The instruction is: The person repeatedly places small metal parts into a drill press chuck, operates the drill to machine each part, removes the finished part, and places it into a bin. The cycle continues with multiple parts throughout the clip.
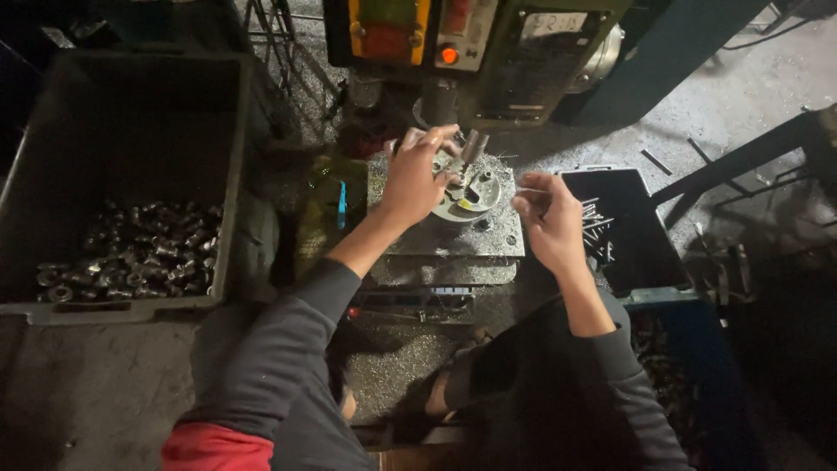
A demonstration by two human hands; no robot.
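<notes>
Head view. Nearest the camera were your dark sleeves, both arms extended forward over the grit-covered bench point(410, 366).

1. Your left hand point(417, 179) was raised over the round metal fixture point(475, 194) on the steel base plate point(488, 237), directly beneath the press tool point(472, 148). Its fingers were curled together at the fixture's top edge, apparently pinching a small part; the part itself could not be made out.

2. Your right hand point(549, 218) was held just right of the fixture, with the fingers closed on one or more thin metal pins point(529, 187). More of the same pins point(597, 228) lay in the black tray point(641, 235) beside that hand.

3. Handling judgement: the pins appeared light, rigid and smooth, probably oily and liable to slip or roll. You would have done best to grip a pin near mid-length between thumb and forefinger.

4. A grey bin point(131, 105) to your left held a layer of small metal parts point(131, 257), well apart from both hands.

Limits of view: the machine head with its orange lamp point(449, 55) was cut off at the top edge. The fixture's seats were partly covered by your left hand. Lower right of the frame was too dark to read, and the pin count in your right hand could not be determined.
</notes>
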